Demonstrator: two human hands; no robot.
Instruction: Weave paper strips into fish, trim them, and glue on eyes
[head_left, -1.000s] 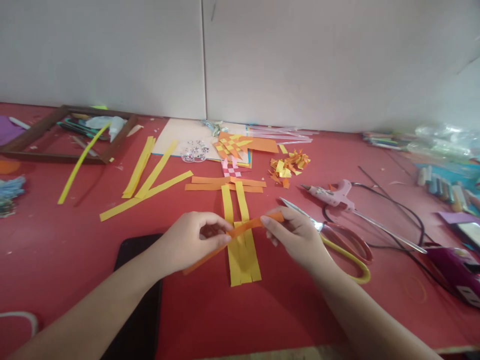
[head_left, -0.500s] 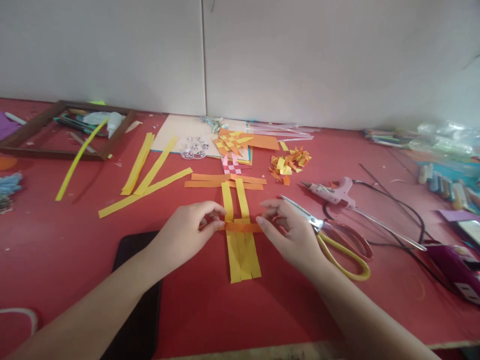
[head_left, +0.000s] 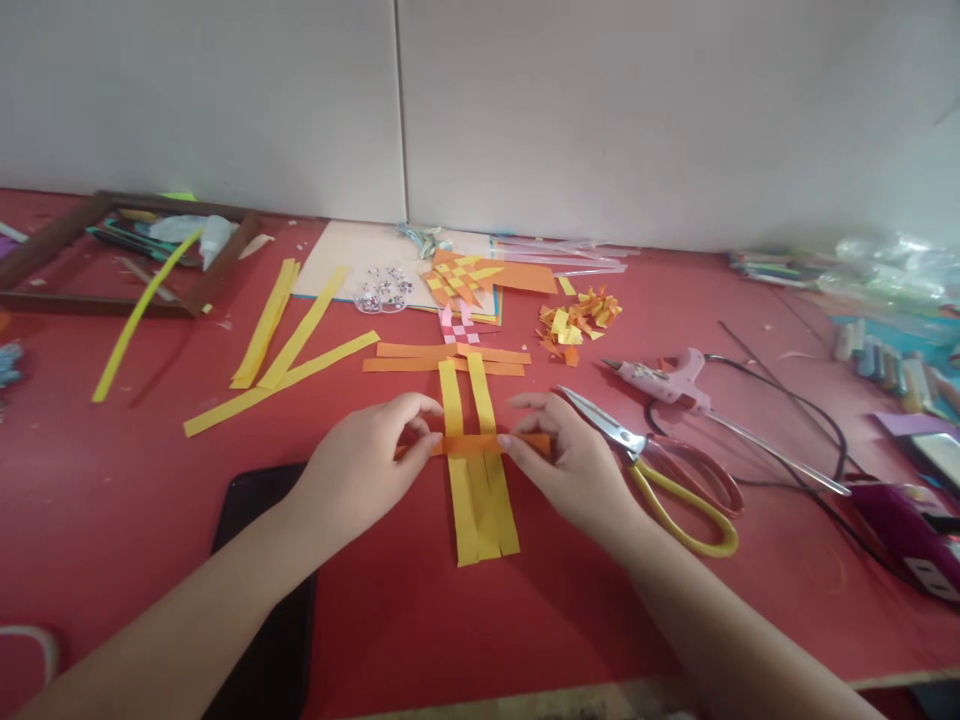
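An orange paper strip (head_left: 471, 444) lies crosswise over several upright yellow paper strips (head_left: 466, 510) on the red table. My left hand (head_left: 382, 450) pinches its left part between thumb and fingers. Over its right part, my right hand (head_left: 566, 450) is closed, thumb pressing beside the yellow strips; the strip's end shows under the fingers. Two yellow strips reach up past the orange one, while the middle one does not show above it. Just beyond their tops lie loose orange strips (head_left: 442, 366).
Right of my hand lie scissors (head_left: 637, 445) and a pink glue gun (head_left: 667, 382) with its cord. A black phone-like slab (head_left: 262, 620) is under my left forearm. Farther back are loose yellow strips (head_left: 262, 330), paper scraps (head_left: 574, 325), a woven paper fish (head_left: 457, 280) and a wooden frame (head_left: 67, 305).
My right hand has slid slightly left along the orange strip, so its right end now shows beneath my fingers. The strip sits slightly higher in view; the camera has shifted a little.
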